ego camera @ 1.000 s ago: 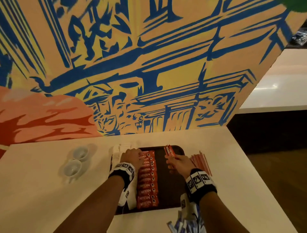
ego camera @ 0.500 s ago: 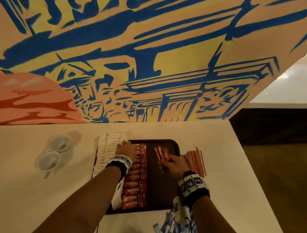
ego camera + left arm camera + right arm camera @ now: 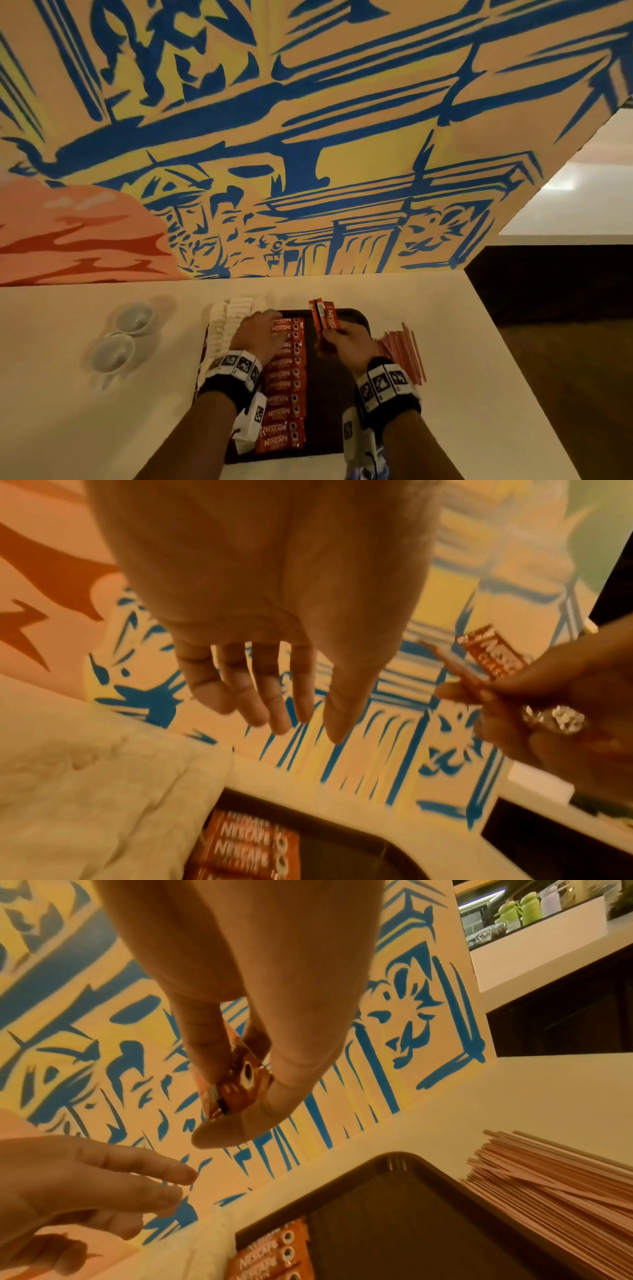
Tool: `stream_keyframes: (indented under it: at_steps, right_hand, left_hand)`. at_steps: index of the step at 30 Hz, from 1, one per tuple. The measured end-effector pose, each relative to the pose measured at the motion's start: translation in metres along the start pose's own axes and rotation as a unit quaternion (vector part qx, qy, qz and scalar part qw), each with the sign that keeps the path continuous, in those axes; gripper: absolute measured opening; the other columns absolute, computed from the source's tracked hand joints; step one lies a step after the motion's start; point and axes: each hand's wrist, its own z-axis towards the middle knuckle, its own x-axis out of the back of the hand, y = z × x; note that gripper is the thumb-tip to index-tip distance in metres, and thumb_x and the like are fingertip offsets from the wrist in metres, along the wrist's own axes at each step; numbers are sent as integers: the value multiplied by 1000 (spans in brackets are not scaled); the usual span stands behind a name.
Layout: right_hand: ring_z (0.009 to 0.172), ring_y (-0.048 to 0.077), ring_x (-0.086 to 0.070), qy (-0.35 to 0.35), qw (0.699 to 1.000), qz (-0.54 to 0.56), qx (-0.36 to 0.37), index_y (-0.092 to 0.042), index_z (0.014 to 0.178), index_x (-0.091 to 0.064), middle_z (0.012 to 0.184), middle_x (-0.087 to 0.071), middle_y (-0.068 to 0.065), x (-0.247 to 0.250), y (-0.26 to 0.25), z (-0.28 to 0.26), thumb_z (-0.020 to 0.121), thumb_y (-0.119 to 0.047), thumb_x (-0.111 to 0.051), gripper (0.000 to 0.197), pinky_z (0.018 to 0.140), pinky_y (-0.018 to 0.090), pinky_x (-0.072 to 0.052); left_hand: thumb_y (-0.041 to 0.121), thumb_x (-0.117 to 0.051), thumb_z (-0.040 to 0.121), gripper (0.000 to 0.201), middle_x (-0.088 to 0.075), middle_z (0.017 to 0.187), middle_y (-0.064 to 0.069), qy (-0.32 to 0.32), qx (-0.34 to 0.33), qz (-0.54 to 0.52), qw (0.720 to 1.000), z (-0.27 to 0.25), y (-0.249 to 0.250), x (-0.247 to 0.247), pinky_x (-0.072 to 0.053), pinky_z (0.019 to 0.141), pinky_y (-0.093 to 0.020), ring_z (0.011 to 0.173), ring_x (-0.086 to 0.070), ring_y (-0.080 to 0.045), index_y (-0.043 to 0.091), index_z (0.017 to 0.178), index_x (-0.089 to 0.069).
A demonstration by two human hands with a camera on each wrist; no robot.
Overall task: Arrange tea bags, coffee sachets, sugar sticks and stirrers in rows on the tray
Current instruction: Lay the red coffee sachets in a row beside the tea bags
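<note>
A dark tray [image 3: 358,317] lies on the pale counter, with a column of red coffee sachets [image 3: 284,387] running down its left part. White tea bags [image 3: 227,320] line the tray's left side. My right hand [image 3: 344,342] pinches a small bunch of red coffee sachets [image 3: 323,315] upright over the tray's far middle; the pinch shows in the right wrist view [image 3: 236,1080]. My left hand [image 3: 262,330] hovers over the top of the sachet column with fingers straight and spread [image 3: 270,696], holding nothing.
A pile of pink stirrers [image 3: 402,354] lies on the counter right of the tray [image 3: 411,1191]. Two white cups [image 3: 123,335] stand at the left. Blue sachets [image 3: 366,471] show at the near edge. A painted wall [image 3: 308,154] rises behind the counter; the counter ends at the right.
My right hand has carried the bunch of sachets slightly farther toward the tray's back edge. The left hand stays over the top of the sachet column. My head has shifted.
</note>
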Motion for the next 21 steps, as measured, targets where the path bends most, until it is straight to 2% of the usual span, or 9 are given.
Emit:
stream_keyframes:
  at_steps: [4, 6, 8, 10, 13, 15, 17, 19, 21]
  right_hand:
    - [90, 22, -72, 4, 998, 47, 30, -20, 92, -73, 90, -75, 2, -11, -11, -19, 99, -10, -61, 17, 91, 43, -59]
    - [83, 17, -72, -6, 996, 74, 49, -16, 94, -73, 88, -75, 2, -16, -15, -32, 99, -8, -60, 16, 82, 35, -60]
    - [83, 16, -72, -16, 994, 79, 67, -12, 105, -73, 90, -75, 2, -21, -16, -45, 99, -7, -60, 15, 79, 33, -60]
    - [90, 21, -73, -25, 994, 70, 86, -9, 112, -73, 96, -77, 5, -26, -15, -59, 99, -8, -61, 18, 87, 40, -60]
    - [102, 32, -72, -53, 991, 36, 119, -13, 108, -76, 105, -77, 9, -35, -12, -82, 97, -15, -65, 15, 97, 54, -54]
    - [106, 35, -70, -82, 987, 15, 137, -15, 110, -77, 108, -76, 11, -40, -8, -98, 97, -19, -65, 17, 100, 55, -52]
    - [108, 33, -69, -103, 984, 4, 147, -16, 112, -76, 110, -76, 10, -44, -5, -114, 98, -20, -65, 19, 101, 54, -51]
    - [108, 30, -70, -115, 983, 7, 144, -16, 112, -76, 111, -76, 9, -46, -3, -128, 98, -24, -64, 19, 102, 54, -51]
    - [109, 29, -70, -116, 983, 10, 142, -18, 112, -76, 112, -76, 8, -46, -1, -141, 97, -36, -64, 26, 102, 53, -51]
  left_hand:
    - [30, -72, 90, 29, -67, 99, 9, 20, -31, -98, 994, -37, 4, 34, -50, 81, -27, 90, -63, -13, 27, 119, -66]
    - [29, -72, 91, 26, -69, 96, 7, 30, -49, -152, 987, -57, 7, 52, -50, 79, -27, 85, -64, -12, 26, 117, -67]
    - [30, -71, 92, 24, -71, 97, 5, 31, -67, -216, 974, -79, 12, 70, -50, 81, -28, 89, -66, -10, 27, 116, -68]
    - [32, -70, 93, 22, -72, 95, 4, 30, -81, -272, 958, -103, 19, 85, -49, 75, -25, 86, -66, -9, 29, 115, -68]
    - [35, -69, 94, 23, -71, 81, 0, 31, -94, -330, 939, -136, 26, 99, -50, 63, -24, 70, -64, -10, 31, 116, -69]
    - [34, -70, 93, 24, -67, 69, -3, 15, -98, -358, 928, -155, 27, 102, -49, 60, -27, 63, -59, -14, 30, 116, -69]
    - [30, -70, 94, 22, -62, 64, -8, -7, -104, -374, 922, -172, 28, 102, -46, 58, -27, 60, -54, -17, 27, 116, -70]
    - [24, -69, 95, 18, -62, 62, -9, -14, -109, -382, 918, -186, 30, 101, -46, 56, -26, 58, -54, -16, 20, 112, -71]
    - [19, -69, 94, 14, -67, 67, -11, -12, -109, -400, 910, -197, 31, 101, -50, 60, -26, 60, -58, -17, 13, 107, -72]
